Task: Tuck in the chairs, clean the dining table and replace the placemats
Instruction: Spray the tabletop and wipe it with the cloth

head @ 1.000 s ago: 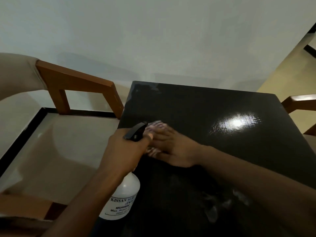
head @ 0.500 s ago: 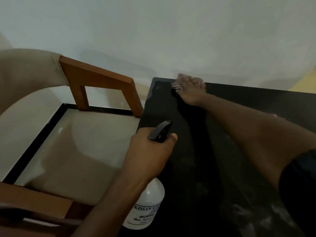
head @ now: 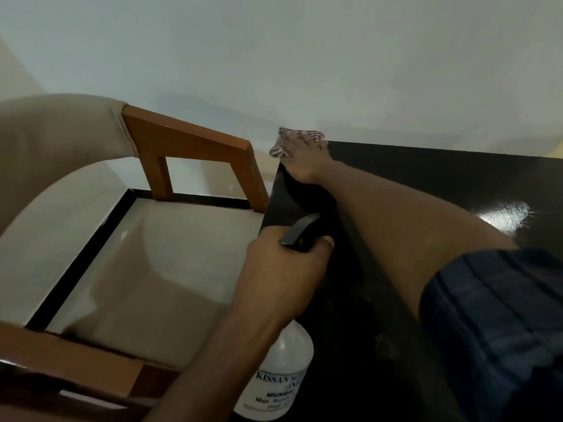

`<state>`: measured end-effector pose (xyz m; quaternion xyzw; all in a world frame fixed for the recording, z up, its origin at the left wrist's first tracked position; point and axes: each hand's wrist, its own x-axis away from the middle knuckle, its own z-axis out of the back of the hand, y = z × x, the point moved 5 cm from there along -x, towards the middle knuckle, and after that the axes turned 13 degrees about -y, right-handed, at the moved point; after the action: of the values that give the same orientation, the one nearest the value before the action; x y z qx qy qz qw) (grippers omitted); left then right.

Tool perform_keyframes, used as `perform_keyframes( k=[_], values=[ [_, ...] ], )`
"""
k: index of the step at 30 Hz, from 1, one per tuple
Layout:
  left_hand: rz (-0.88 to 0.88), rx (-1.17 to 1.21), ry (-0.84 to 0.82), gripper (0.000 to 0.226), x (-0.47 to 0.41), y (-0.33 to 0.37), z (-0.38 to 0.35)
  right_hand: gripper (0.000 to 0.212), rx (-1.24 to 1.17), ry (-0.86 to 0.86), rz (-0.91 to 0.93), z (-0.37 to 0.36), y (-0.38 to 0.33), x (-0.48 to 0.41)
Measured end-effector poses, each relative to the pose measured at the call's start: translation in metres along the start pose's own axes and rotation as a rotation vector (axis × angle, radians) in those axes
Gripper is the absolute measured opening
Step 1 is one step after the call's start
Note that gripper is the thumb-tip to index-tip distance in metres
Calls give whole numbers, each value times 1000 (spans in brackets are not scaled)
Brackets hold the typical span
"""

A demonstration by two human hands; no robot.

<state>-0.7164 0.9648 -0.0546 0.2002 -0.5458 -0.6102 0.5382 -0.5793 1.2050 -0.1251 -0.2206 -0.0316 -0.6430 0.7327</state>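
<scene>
The glossy black dining table (head: 426, 184) fills the right half of the view. My right hand (head: 303, 164) is stretched out to the table's far left corner and presses a striped cloth (head: 300, 138) flat on it. Only the cloth's edges show past my fingers. My left hand (head: 286, 266) grips the black trigger head of a white spray bottle (head: 278, 382) at the table's near left edge. The bottle stands upright and has a printed label.
A wooden chair (head: 189, 147) with a beige padded back and seat stands to the left of the table, its arm close to the table's left edge. A pale wall runs behind the table. A bright reflection lies on the tabletop at right.
My right hand has slid the cloth from beside the bottle out to the far left corner of the table. My left hand has kept its hold on the spray bottle.
</scene>
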Motion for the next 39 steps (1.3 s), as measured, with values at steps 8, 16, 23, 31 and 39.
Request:
perform_keyframes(
  k=[8,16,23,31,39],
  values=[
    [271,-75,-137,23,-3,-49,-17,56,152,-387,364,-49,-61,157],
    [72,-29,58,25,5,1,4,61,-5,-190,297,-30,-45,157],
    [-8,-5,78,20,9,4,5,68,-13,-147,258,-47,-49,148],
    [-33,-132,5,25,29,22,-14,61,40,-66,220,-93,-3,272],
    [-9,-194,6,25,54,32,-29,61,-68,-35,-69,-97,32,312]
  ],
)
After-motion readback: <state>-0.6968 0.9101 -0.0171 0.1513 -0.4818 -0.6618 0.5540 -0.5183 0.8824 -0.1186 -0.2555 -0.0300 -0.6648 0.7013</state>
